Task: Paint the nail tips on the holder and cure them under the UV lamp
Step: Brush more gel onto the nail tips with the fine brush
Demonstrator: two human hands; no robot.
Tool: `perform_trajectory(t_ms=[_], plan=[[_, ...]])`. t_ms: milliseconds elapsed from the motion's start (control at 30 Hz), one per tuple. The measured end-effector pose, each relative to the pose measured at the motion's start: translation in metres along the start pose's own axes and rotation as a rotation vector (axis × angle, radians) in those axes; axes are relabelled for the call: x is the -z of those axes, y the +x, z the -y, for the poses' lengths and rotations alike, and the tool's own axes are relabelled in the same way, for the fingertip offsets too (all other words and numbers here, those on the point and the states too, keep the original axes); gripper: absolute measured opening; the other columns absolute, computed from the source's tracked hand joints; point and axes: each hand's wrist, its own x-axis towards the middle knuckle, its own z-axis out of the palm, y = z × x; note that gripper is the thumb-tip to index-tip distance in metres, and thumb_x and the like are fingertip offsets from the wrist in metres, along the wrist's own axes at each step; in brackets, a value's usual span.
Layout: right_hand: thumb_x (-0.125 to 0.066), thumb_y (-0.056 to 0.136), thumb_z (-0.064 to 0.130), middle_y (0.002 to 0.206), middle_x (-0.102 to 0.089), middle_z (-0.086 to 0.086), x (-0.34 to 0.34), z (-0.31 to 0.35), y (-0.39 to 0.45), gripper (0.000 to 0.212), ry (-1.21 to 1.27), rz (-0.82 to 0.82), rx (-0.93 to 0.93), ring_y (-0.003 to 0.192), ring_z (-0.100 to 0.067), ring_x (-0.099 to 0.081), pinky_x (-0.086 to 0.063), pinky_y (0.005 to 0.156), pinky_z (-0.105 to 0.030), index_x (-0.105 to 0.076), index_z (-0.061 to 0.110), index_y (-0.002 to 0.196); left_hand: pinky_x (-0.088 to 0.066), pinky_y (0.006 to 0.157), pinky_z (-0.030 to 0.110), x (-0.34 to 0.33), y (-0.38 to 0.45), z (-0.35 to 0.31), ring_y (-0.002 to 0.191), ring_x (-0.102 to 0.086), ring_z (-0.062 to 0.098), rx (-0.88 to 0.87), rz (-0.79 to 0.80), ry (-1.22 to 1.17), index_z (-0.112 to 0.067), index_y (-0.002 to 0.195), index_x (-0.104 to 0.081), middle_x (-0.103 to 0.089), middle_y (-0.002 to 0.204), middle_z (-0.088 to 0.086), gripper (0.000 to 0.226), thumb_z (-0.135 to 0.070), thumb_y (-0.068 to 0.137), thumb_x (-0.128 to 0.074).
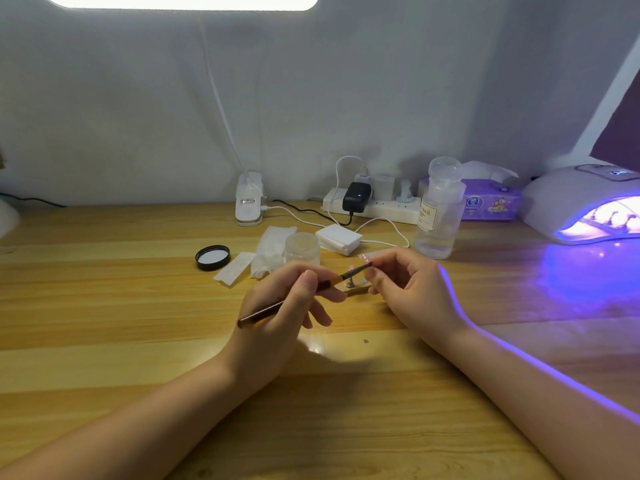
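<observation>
A thin brush (298, 295) is pinched between thumb and fingers of the left hand (282, 313), its tip angled up toward the nail tips (365, 257) on the small holder (356, 289), which is gripped by the curled fingers of the right hand (412, 289); both hands are held close together just above the middle of the wooden tabletop (104, 323). Wide bare wood is seen in front of the hands and to the left. Just behind them, a clear jar (302, 249), crumpled wipes (272, 254), a black lid (212, 257) and a stack of white pads (338, 239) are crowded together. A clear bottle (440, 216) stands behind the right hand. Farther right, near the tabletop's edge, the UV lamp (581, 202) is lit violet, with small stands visible inside. Along the back wall a power strip (374, 206), cables and a purple tissue box (491, 202) are lined up.
</observation>
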Motion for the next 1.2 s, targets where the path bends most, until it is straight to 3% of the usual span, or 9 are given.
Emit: perform_trajectory(t_ms=[100, 367, 667, 833, 1067, 1200], plan=[[-0.067, 0.087, 0.01, 0.076, -0.07, 0.019, -0.0003, 0.0013, -0.0002, 0.015, 0.032, 0.013, 0.005, 0.07, 0.0, -0.067, -0.049, 0.063, -0.011, -0.067, 0.025, 0.091, -0.053, 0.057, 0.029, 0.0011, 0.0015, 0.0009, 0.071, -0.069, 0.024, 0.012, -0.015, 0.015, -0.009, 0.105, -0.066, -0.074, 0.093, 0.007, 0.034, -0.034, 0.095, -0.044], [-0.069, 0.086, 0.015, 0.079, -0.072, 0.011, -0.0002, 0.0036, -0.0003, 0.01, 0.088, 0.028, -0.003, 0.071, -0.008, -0.068, -0.054, 0.066, -0.02, -0.068, 0.024, 0.088, -0.053, 0.057, 0.026, 0.0008, 0.0018, 0.0036, 0.073, -0.07, 0.022, 0.022, -0.042, 0.101, -0.016, 0.109, -0.065, -0.074, 0.096, 0.0, 0.034, -0.039, 0.094, -0.045], [-0.068, 0.086, 0.011, 0.082, -0.072, 0.01, -0.0002, 0.0018, -0.0005, 0.012, 0.078, 0.032, 0.017, 0.068, -0.004, -0.066, -0.048, 0.062, -0.014, -0.07, 0.023, 0.088, -0.051, 0.061, 0.022, 0.0003, 0.0001, 0.0025, 0.076, -0.07, 0.021, -0.011, -0.011, 0.087, -0.012, 0.11, -0.065, -0.074, 0.097, 0.002, 0.032, -0.033, 0.095, -0.047], [-0.067, 0.087, 0.009, 0.073, -0.07, 0.017, 0.0001, 0.0014, -0.0004, 0.018, 0.056, 0.02, 0.021, 0.066, -0.001, -0.065, -0.045, 0.06, -0.01, -0.069, 0.027, 0.087, -0.051, 0.063, 0.018, 0.0006, -0.0008, 0.0013, 0.078, -0.071, 0.019, -0.043, 0.02, 0.058, -0.008, 0.107, -0.067, -0.075, 0.094, 0.005, 0.03, -0.027, 0.095, -0.047], [-0.067, 0.087, 0.013, 0.077, -0.071, 0.01, 0.0014, 0.0005, -0.0004, 0.011, 0.033, 0.009, -0.009, 0.071, -0.008, -0.067, -0.054, 0.064, -0.02, -0.069, 0.024, 0.091, -0.051, 0.063, 0.019, 0.0009, -0.0005, -0.0008, 0.075, -0.071, 0.018, -0.078, -0.007, 0.05, -0.006, 0.105, -0.067, -0.075, 0.093, 0.005, 0.03, -0.025, 0.095, -0.045], [-0.067, 0.088, 0.012, 0.077, -0.072, 0.013, 0.0015, 0.0003, -0.0008, 0.01, 0.051, 0.034, -0.01, 0.07, -0.005, -0.068, -0.052, 0.063, -0.018, -0.068, 0.021, 0.091, -0.05, 0.062, 0.016, 0.0008, 0.0013, 0.0003, 0.074, -0.07, 0.016, -0.081, -0.005, 0.066, -0.009, 0.106, -0.066, -0.075, 0.093, 0.005, 0.028, -0.026, 0.096, -0.046]])
